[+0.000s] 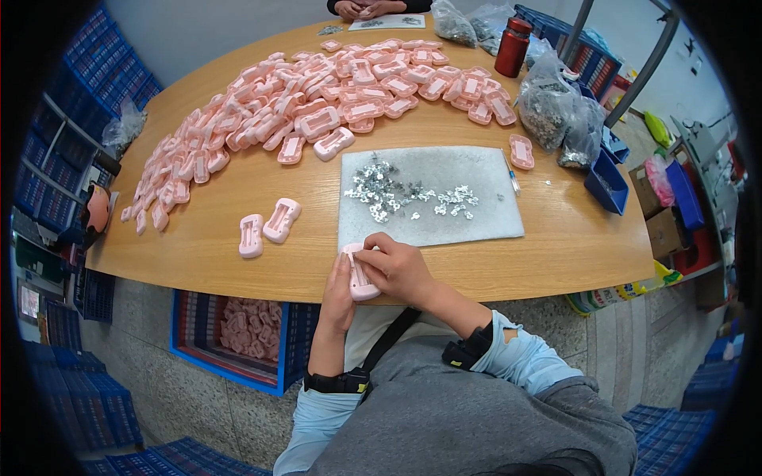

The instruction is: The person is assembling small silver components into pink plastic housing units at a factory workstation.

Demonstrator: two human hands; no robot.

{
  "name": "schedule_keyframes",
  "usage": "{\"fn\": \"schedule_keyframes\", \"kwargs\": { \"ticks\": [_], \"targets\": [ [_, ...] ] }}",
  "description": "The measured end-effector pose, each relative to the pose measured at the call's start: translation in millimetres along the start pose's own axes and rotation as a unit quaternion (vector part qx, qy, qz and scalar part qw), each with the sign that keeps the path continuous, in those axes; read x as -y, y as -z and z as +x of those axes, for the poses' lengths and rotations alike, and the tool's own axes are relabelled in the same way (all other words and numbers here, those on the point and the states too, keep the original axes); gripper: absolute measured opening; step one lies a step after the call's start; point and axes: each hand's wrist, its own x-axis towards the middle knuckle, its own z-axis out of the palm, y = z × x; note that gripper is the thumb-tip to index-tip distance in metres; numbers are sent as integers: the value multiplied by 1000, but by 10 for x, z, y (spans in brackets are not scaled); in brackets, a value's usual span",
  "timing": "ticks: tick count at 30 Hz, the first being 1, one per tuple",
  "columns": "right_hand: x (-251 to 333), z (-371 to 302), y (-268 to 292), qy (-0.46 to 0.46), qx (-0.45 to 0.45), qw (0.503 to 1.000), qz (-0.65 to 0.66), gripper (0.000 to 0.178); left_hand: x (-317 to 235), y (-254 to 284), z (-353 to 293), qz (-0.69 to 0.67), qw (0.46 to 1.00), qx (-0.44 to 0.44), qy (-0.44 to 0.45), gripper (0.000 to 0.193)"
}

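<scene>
Hands [403,271] around pale-pink hollowed casing [363,289]

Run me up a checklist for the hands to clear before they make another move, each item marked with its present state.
1. Casing supported: ok; the left hand holds the pink casing along its left side.
2. Right hand in position: ok; the right hand has its fingers at the casing's upper part.
3. Small part between the right fingertips: cannot tell; the fingers hide it.
4. Metal pieces nearby: ok; loose metal pieces lie on the white mat.
5. Metal pieces all separated: not ok; many are heaped together.
6. Two other casings apart from the big pile: ok.
</scene>
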Motion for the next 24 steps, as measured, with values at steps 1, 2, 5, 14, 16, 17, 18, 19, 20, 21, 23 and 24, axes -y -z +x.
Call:
{"fn": "schedule_keyframes", "kwargs": {
  "ticks": [1,2,5,14,16,17,18,19,20,21,23,24],
  "targets": [
    [0,-2,-4,0,1,1000,0,14,0,5,-3,3,1000,0,4,37],
    [0,-5,-8,4,-2,1000,-12,14,3,9,-2,2,1000,-1,3,37],
    [14,-2,-13,-3,-14,1000,-14,14,20,19,6,11,1000,1,6,38],
    [59,33,-41,-2,-14,998,-61,10,21,-3,8,14,1000,-3,-1,37],
    [78,44,-51,6,-17,997,-77,9,4,-20,-4,1,1000,-11,9,37],
    [93,52,-53,11,-2,996,-93,9,2,-15,-14,1,1000,-12,7,37],
    [107,57,-56,15,13,994,-109,8,5,-4,-21,2,1000,-8,3,37],
    [110,67,-68,15,14,994,-110,8,13,12,-10,2,1000,-3,0,36],
    [116,77,-81,30,4,994,-109,7,26,34,2,2,1000,-3,0,36],
    [120,83,-88,45,-6,993,-109,8,39,58,14,6,1000,-3,2,37],
    [126,76,-84,31,3,994,-102,8,48,71,23,10,1000,-4,4,37],
    [134,72,-78,18,11,995,-96,8,43,62,23,12,1000,-3,3,37]
  ]
}}
